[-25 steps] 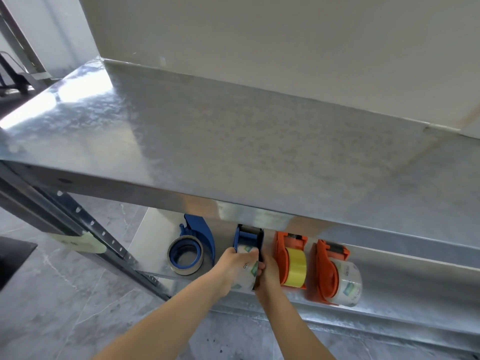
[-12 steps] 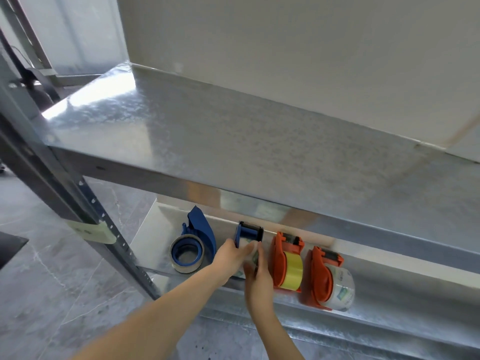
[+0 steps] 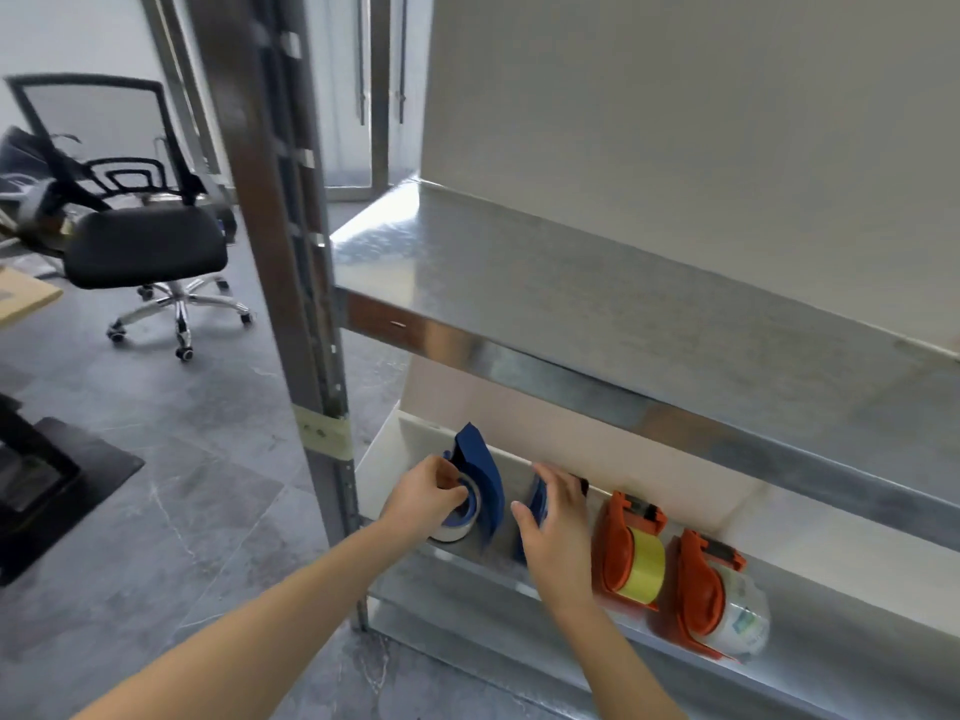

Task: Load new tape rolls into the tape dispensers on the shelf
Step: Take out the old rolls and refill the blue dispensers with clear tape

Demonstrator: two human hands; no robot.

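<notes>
Left hand (image 3: 427, 500): fingers curled around the tape roll (image 3: 457, 517) mounted in the leftmost blue dispenser (image 3: 480, 485), gripping the roll at its near face.
Right hand (image 3: 553, 532): fingers spread and loose, laid over the second blue dispenser (image 3: 535, 504); whether it actually grips it cannot be told, since the hand covers most of it.
Leftmost blue dispenser: stands on the lower shelf (image 3: 831, 631) at its left end, close to the upright post (image 3: 291, 304), its blue guard curving over the roll.
Second blue dispenser: just right of the first, only a blue edge showing past the hand.
Orange dispenser with yellow tape (image 3: 631, 553): next in the row, just right of the right hand, upright.
Orange dispenser with clear tape (image 3: 711, 600): rightmost in the row, beside the yellow one.
Upper shelf (image 3: 623, 314): bare metal sheet above the row.
Post: carries a strip of tape (image 3: 322, 433) at lower-shelf height.
Office chair (image 3: 140, 236): on the grey floor, well left of the rack.
</notes>
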